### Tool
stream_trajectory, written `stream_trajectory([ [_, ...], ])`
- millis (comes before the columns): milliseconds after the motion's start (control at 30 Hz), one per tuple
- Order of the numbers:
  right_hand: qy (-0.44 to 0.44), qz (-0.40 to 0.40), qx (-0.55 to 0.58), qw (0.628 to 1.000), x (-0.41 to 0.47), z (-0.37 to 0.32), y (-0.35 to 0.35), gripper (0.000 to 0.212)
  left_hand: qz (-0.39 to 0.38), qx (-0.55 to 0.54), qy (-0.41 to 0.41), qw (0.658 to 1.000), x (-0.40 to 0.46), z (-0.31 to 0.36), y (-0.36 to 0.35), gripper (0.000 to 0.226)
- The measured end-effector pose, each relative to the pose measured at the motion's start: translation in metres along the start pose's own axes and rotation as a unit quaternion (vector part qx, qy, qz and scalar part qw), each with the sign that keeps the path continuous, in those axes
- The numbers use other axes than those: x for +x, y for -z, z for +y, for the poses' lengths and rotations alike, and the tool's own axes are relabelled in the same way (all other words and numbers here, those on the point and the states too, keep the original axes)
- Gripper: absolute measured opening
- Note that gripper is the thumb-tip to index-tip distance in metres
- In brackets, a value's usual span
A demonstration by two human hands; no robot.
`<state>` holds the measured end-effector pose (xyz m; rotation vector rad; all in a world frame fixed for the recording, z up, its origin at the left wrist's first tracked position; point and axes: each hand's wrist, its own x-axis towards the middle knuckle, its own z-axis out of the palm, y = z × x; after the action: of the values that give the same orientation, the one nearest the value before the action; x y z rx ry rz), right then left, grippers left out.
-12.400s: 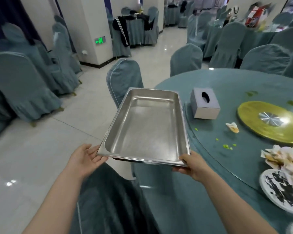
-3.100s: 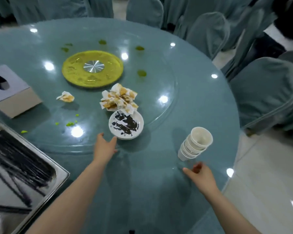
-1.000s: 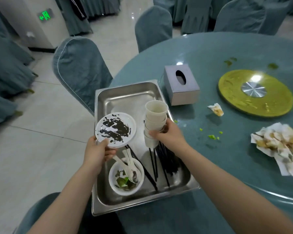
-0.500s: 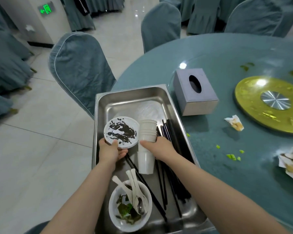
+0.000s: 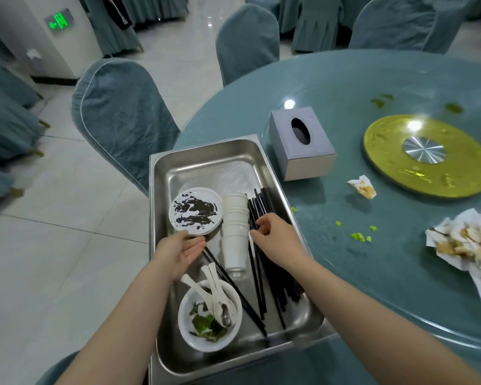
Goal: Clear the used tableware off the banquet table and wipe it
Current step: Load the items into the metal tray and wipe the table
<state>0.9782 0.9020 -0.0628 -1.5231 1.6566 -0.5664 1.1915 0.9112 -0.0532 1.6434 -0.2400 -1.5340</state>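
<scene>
Resting on the counter's (image 5: 331, 87) near edge, the steel tray (image 5: 161, 168) held the cleared tableware. The sauce-smeared plate (image 5: 196, 211) lay at the tray's ten o'clock, the stack of white cups (image 5: 235, 232) on its side just right of it, black chopsticks (image 5: 264, 262) along the right wall, and a bowl (image 5: 208, 318) with spoons (image 5: 214, 290) at six o'clock. The left hand (image 5: 181, 251) hung released, palm up, just below the plate. The right hand (image 5: 277, 237) hovered with loosely curled fingers beside the cups, gripping nothing. At the tray's one o'clock stood a tissue box (image 5: 303, 143); soiled napkins (image 5: 467, 245) lay at three o'clock.
</scene>
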Motion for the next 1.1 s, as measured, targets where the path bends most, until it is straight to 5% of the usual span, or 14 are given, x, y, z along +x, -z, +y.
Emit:
stream_trajectory([
  [400,-0.035,0.176,-0.045,0.983,-0.1,0.122,0.106,0.008,-0.131,0.05,-0.055,0.989,-0.086,-0.023,-0.066,0.022],
  [667,-0.073,0.305,-0.157,0.937,-0.112,0.193,0.197,0.033,-0.186,0.113,-0.075,0.973,-0.103,-0.06,-0.15,0.022],
  [800,-0.116,0.365,-0.166,0.909,-0.095,0.219,0.239,0.064,-0.191,0.152,-0.089,0.966,-0.102,-0.08,-0.196,0.021],
  [933,-0.166,0.265,-0.199,0.929,-0.069,0.243,0.264,0.094,-0.198,0.182,-0.093,0.959,-0.099,-0.098,-0.237,0.022],
  [1100,-0.186,0.148,-0.261,0.936,-0.053,0.269,0.267,0.087,-0.195,0.206,-0.105,0.953,-0.091,-0.105,-0.269,0.02],
])
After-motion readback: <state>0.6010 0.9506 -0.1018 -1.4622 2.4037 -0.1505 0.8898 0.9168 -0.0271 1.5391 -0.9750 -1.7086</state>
